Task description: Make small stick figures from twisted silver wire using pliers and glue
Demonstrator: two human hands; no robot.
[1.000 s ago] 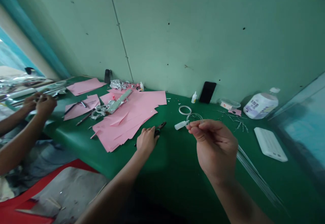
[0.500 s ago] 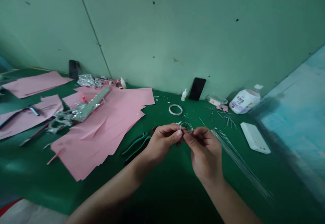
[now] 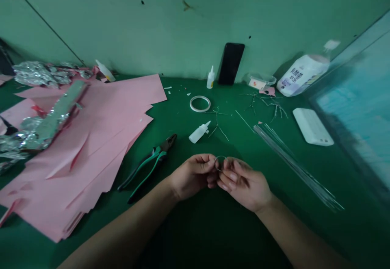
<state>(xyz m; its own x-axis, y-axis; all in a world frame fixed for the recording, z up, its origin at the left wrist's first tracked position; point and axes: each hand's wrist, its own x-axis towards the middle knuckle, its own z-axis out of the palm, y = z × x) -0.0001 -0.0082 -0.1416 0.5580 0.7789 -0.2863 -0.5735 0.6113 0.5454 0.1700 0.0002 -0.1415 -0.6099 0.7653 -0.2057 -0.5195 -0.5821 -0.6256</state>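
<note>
A thin wire ring [image 3: 219,157] is held between my two hands, above the near part of the green table. My left hand [image 3: 195,173] pinches its left side between thumb and fingers. On the right side, the fingertips of my right hand [image 3: 246,181] are closed on it, palm turned partly up. Just beyond the hands lie a small white glue bottle [image 3: 198,133] on its side and a bent wire figure [image 3: 217,124]. Green-handled pliers [image 3: 152,163] rest to the left of my left hand, jaws pointing away from me.
Pink paper sheets [image 3: 103,126] and crumpled foil [image 3: 39,74] cover the left. A roll of white tape [image 3: 200,104], an upright glue bottle [image 3: 211,78] and a phone [image 3: 231,63] stand farther back. Straight wires [image 3: 298,171], a white power bank [image 3: 313,126] and a plastic bottle [image 3: 303,74] are at right.
My view has tilted down and shifted right. Both hands hold the wire ring lower, and my right hand has turned palm upward. The pliers and lying glue bottle now show fully.
</note>
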